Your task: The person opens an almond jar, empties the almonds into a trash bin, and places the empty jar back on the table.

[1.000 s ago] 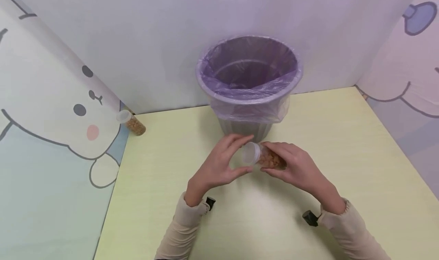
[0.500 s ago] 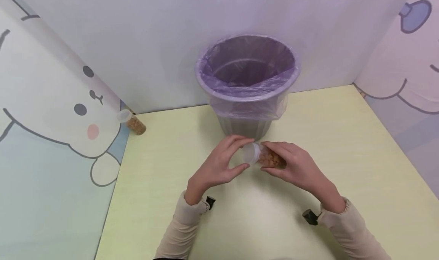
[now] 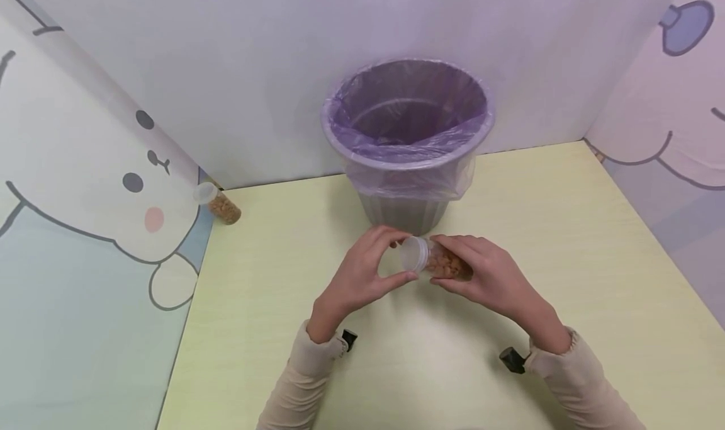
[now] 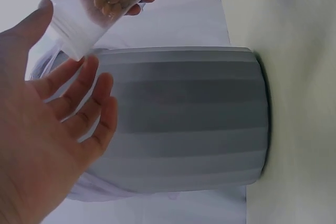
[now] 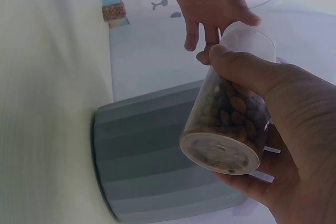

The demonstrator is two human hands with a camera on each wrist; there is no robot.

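Note:
My right hand (image 3: 493, 272) grips a clear plastic jar (image 3: 435, 257) of almonds (image 5: 237, 113) round its body, above the table. The jar lies tilted on its side, with its translucent lid (image 3: 415, 254) pointing left. My left hand (image 3: 362, 272) pinches the lid's edge between thumb and index finger, as the left wrist view shows best. The other left fingers (image 4: 100, 124) are spread and loosely bent away from the lid. The lid sits on the jar's mouth. Part of the jar's body is hidden behind the right fingers.
A grey bin (image 3: 403, 213) lined with a purple bag (image 3: 413, 150) stands just beyond my hands, against the back wall. At the table's (image 3: 272, 279) far left corner stands another lidded jar (image 3: 223, 208) with brown contents. Printed cartoon walls border both sides.
The left fingertips have closed in on the lid, then slid back toward the left along its edge. The right hand and jar have stayed nearly in place.

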